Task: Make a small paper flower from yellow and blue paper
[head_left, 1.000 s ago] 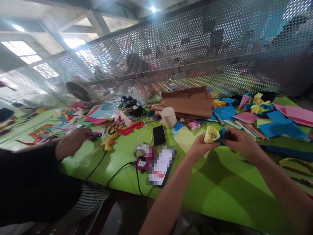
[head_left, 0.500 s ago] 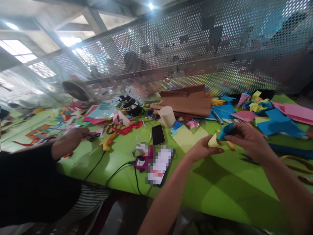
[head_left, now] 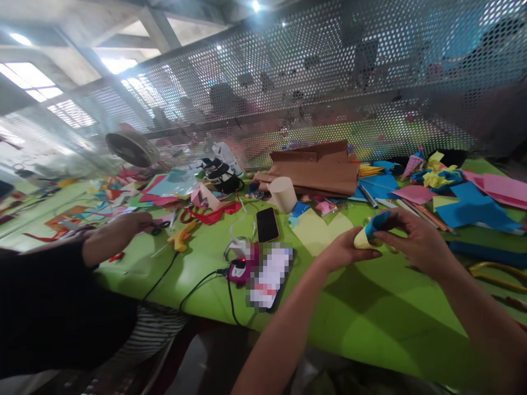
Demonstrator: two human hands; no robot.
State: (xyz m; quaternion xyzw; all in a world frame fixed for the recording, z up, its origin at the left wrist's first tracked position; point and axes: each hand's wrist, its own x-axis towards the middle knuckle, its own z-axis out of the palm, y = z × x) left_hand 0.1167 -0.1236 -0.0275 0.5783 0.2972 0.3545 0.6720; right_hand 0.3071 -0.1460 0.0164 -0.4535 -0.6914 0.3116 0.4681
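My left hand (head_left: 343,251) is closed around a curled piece of yellow paper (head_left: 362,239), low above the green table (head_left: 362,323). In my right hand (head_left: 414,237), thumb and fingers pinch a curved piece of blue paper (head_left: 379,220). The blue paper lies against the upper edge of the yellow one; whether they are stuck together I cannot tell. Below and left of my left hand's fingers rests a flat light-yellow paper sheet (head_left: 315,231) with a notched top edge.
At the left, a co-worker's hand (head_left: 123,230) is beside scissors (head_left: 158,225). Near it lies a yellow glue gun (head_left: 181,237). Two phones, a dark one (head_left: 267,225) and a lit one (head_left: 272,277), adjoin a purple power strip (head_left: 241,272). Behind stand a cream roll (head_left: 283,195) and brown paper (head_left: 317,173).
The blue paper has moved left and down onto the yellow piece, overlapping it more. My right hand has turned slightly with it. My left hand stays nearly in place.
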